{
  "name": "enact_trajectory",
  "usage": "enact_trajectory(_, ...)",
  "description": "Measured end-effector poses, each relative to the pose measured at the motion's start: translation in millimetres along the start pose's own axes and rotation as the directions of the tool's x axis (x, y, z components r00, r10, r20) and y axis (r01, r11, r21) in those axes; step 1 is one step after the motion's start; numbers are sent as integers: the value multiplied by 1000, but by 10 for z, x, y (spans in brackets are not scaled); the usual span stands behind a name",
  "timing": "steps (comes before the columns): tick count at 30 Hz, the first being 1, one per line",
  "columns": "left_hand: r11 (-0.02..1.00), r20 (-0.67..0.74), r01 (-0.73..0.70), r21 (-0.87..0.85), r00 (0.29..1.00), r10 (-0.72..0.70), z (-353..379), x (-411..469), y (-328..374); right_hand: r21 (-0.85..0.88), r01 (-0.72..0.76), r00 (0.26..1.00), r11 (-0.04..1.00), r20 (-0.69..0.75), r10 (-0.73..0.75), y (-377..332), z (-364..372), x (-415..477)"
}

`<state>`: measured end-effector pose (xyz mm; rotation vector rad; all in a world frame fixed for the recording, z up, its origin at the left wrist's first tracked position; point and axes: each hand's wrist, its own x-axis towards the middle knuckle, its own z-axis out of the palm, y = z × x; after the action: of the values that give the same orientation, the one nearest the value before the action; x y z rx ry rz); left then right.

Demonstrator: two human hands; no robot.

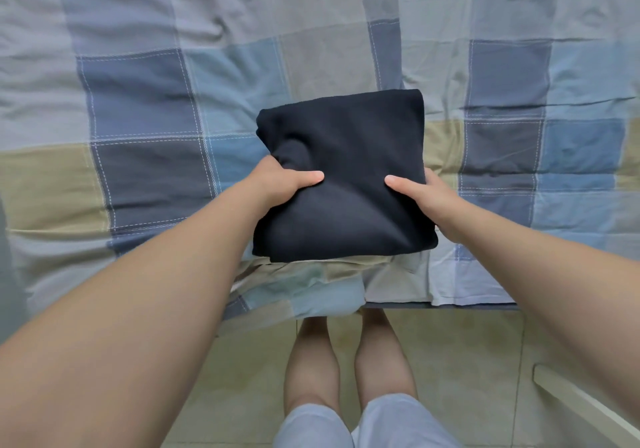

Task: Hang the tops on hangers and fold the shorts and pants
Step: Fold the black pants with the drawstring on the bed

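Left hand (284, 184), right hand (426, 195), folded garment (346, 157) between.

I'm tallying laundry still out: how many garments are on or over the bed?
1. A folded dark garment is near the front edge of the bed, gripped at its sides by the left hand and the right hand. Others may lie outside the frame.

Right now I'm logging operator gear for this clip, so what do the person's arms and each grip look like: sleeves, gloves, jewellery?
No sleeve shows: the left arm and the right arm are bare up to the frame edge. The left grip and the right grip are ungloved hands, with no ring, watch or band visible. The thumbnails look short and unpainted.
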<state>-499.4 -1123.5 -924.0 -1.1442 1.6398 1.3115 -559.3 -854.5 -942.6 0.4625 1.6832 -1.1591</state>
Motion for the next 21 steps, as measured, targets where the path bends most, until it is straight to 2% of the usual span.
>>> enact_trajectory(3, 992, 135, 121, -21, 984, -118, -51, -161, 87, 23, -56, 998, 998, -35, 56, -16, -33, -167)
enact_trajectory(6, 967, 279, 255, 7, 928, -247, -86, -434, 73, 53, -104, 994, 993, -30, 106, -20, -39, -434)
enact_trajectory(11, 938, 398, 344, -43, 867, -300, -157, -961, -229, 107, -236, 970, 966, 88, 227, 32, 0, -1053)
enact_trajectory(15, 921, 462, 388, -33, 823, -330, -158, -1395, -570, 260, -422, 903, 869, 210, 375, 149, 65, -1618)
enact_trajectory(21, 901, 467, 433, 14, 794, -389, -67, -2009, -985, 397, -435, 900, 809, 158, 406, 507, 185, -2398)
